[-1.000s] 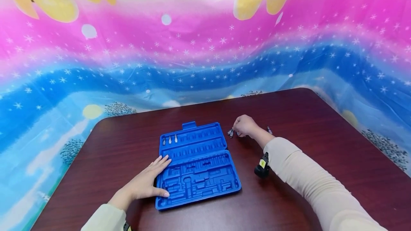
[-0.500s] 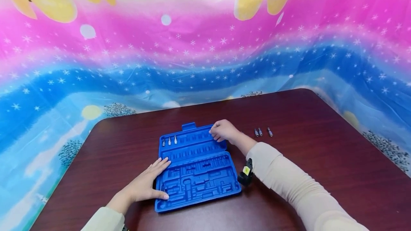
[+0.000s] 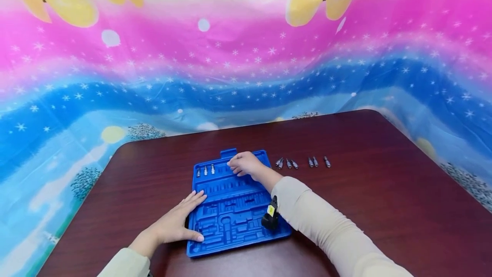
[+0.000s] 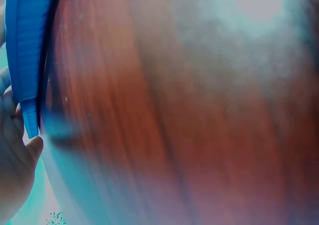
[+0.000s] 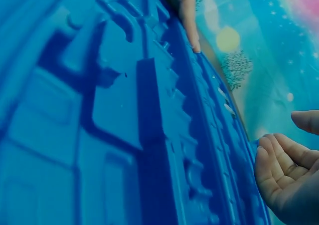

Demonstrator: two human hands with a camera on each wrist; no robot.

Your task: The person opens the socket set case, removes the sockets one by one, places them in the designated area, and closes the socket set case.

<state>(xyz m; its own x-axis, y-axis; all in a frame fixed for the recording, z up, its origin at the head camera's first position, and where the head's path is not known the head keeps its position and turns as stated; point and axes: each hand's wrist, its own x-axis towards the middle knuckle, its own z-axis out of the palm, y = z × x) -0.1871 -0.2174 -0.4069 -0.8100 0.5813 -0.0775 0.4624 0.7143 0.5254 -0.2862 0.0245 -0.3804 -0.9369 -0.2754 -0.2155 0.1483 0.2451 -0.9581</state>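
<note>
A blue moulded case (image 3: 238,249) lies open on the dark table. Three small metal nut-driver bits (image 3: 205,170) stand in slots at the left of its lid section. My left hand (image 3: 169,223) rests on the case's left edge, fingers stretched over the rim and thumb on the front corner. In the left wrist view its thumb (image 4: 32,147) shows beside the case edge. Above the lid's slots hovers my right hand (image 3: 247,165), fingers bent with the tips toward the left. In the right wrist view its fingers (image 5: 279,160) look curled; anything between fingertips and thumb is hidden.
Several more metal bits (image 3: 289,163) lie loosely on the table (image 3: 369,191) right of the case. A printed cloth (image 3: 238,72) hangs behind the table. The right sleeve (image 3: 319,221) and the wrist camera (image 3: 270,215) pass over the case's right side.
My right hand has moved left from the loose bits on the table to over the middle of the lid's slots, uncovering the bits. My left hand has stayed on the case edge.
</note>
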